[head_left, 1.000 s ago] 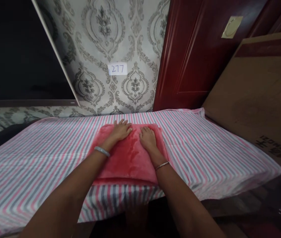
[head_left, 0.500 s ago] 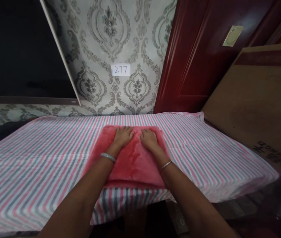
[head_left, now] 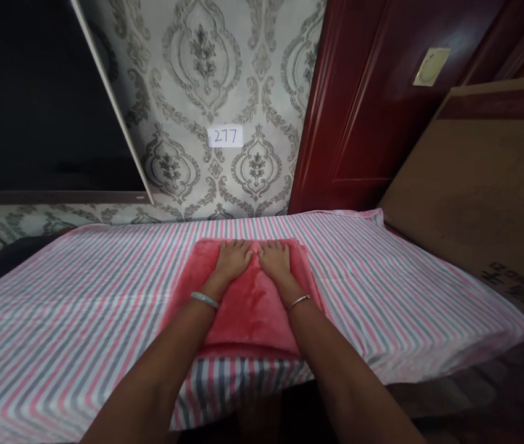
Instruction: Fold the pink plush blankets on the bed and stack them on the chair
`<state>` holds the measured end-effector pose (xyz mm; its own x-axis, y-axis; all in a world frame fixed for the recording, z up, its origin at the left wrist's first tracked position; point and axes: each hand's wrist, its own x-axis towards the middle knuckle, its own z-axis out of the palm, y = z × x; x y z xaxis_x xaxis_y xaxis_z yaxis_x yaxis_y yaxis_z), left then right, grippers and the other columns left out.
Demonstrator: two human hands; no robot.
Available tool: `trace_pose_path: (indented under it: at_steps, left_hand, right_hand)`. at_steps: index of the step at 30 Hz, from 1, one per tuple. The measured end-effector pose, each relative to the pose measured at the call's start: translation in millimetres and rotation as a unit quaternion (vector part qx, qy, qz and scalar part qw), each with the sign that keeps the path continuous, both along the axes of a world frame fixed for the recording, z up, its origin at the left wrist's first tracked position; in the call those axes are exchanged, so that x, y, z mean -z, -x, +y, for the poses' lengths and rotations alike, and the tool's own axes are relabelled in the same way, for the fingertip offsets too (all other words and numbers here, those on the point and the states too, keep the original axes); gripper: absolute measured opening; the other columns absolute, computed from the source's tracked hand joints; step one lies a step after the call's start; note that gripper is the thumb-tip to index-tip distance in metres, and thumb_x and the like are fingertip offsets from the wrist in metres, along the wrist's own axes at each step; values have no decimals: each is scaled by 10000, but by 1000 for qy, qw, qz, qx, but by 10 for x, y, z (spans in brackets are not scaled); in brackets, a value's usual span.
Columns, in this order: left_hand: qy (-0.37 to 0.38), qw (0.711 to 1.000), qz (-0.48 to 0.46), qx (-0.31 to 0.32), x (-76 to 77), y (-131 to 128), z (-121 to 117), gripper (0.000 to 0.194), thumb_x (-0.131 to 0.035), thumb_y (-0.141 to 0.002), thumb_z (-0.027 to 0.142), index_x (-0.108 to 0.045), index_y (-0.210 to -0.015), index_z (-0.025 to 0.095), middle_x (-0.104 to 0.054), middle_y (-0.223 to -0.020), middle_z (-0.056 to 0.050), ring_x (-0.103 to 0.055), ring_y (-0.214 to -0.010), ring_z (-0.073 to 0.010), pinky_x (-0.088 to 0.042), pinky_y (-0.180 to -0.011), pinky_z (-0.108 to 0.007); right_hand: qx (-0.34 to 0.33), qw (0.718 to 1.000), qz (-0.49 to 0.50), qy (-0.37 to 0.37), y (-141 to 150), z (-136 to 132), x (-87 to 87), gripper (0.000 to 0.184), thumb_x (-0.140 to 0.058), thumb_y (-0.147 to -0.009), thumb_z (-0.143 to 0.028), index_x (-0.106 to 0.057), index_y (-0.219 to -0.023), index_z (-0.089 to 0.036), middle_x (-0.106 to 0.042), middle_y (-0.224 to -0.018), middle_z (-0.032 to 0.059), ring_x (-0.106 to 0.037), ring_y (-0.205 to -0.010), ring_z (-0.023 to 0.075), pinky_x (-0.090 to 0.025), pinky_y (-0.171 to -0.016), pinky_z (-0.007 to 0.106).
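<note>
A folded pinkish-red plush cloth (head_left: 247, 314), perhaps a small blanket, lies flat on the striped tablecloth (head_left: 118, 271) near its front edge. On the far left part of the plush rests my left hand (head_left: 234, 260), palm down with fingers stretched out. My right hand (head_left: 274, 259) lies beside it, also flat, with a small gap between the two. Both hands touch the plush surface and grip nothing. A bracelet circles each wrist.
Patterned wallpaper with a paper label (head_left: 225, 135) reading 277 rises behind the table. A dark television screen (head_left: 49, 105) is at the left. To the right are a dark red door (head_left: 358, 105) and a large cardboard box (head_left: 484, 185) beside the table.
My right hand has shifted slightly left, nearer to my left hand, and its fingers now point straighter away. My left hand stays on almost the same spot of the plush.
</note>
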<state>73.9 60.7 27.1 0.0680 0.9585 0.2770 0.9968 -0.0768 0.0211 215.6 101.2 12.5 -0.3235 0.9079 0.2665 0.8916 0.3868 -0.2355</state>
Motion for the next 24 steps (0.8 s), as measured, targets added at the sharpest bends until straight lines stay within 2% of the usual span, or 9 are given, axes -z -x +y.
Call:
trace_pose_path:
  at_steps: [4, 7, 11, 15, 18, 22, 24]
  left_hand:
    - [-3, 1000, 18, 17, 22, 6, 21, 514, -333, -1033, 369, -468, -1515, 254, -466, -1577, -112, -427, -1432, -329, -313, -1166, -571]
    - [22, 998, 10, 54, -23, 32, 60, 470, -320, -1040, 368, -553, -1443, 300, -542, -1521, -71, -453, -1425, -287, -316, -1182, -527]
    - [81, 994, -7, 69, -177, 176, 103, 478, -309, -1042, 452, -564, -1422, 314, -575, -1492, -60, -522, -1369, -261, -318, -1178, -520]
    - [100, 993, -48, -41, -265, 524, 64, 505, -322, -1008, 548, -668, -1293, 315, -679, -1362, -58, -587, -1289, -276, -354, -1144, -508]
    - [92, 986, -69, -121, -222, 814, -5, 552, -256, -1016, 495, -709, -1223, 255, -716, -1289, -87, -650, -1185, -275, -440, -1061, -463]
    - [79, 980, -86, -163, -118, 986, -66, 605, -192, -1022, 442, -683, -1266, 186, -700, -1307, -117, -682, -1116, -229, -501, -958, -344]
    - [76, 979, -89, -169, -84, 976, -76, 603, -205, -1017, 444, -690, -1249, 172, -705, -1289, -123, -675, -1130, -236, -500, -957, -337]
  right_hand:
    - [4, 1000, 5, -5, 6, 19, -9, 447, -348, -1046, -313, -597, -1403, -211, -556, -1485, 126, -436, -1377, 313, -265, -1148, 539]
    - [4, 1000, 6, -2, 12, 12, -8, 442, -343, -1050, -317, -619, -1377, -205, -572, -1465, 133, -443, -1367, 317, -266, -1146, 538]
    - [3, 1000, 13, 1, 11, -8, -22, 447, -338, -1051, -313, -609, -1391, -208, -558, -1480, 132, -429, -1385, 321, -251, -1158, 546]
    - [4, 1000, 22, 9, 6, -17, -44, 447, -341, -1046, -309, -611, -1386, -205, -572, -1463, 132, -443, -1369, 313, -257, -1158, 539]
    - [-1, 1000, 27, 13, 4, -13, -47, 448, -340, -1043, -310, -610, -1383, -199, -588, -1443, 124, -454, -1350, 306, -268, -1152, 529]
    - [3, 999, 25, 20, 6, 4, -42, 467, -332, -1046, -327, -584, -1421, -208, -559, -1482, 114, -424, -1379, 302, -247, -1161, 519]
    - [5, 999, 24, 29, 7, 16, -37, 476, -319, -1049, -331, -576, -1431, -209, -542, -1502, 112, -414, -1390, 303, -237, -1166, 523]
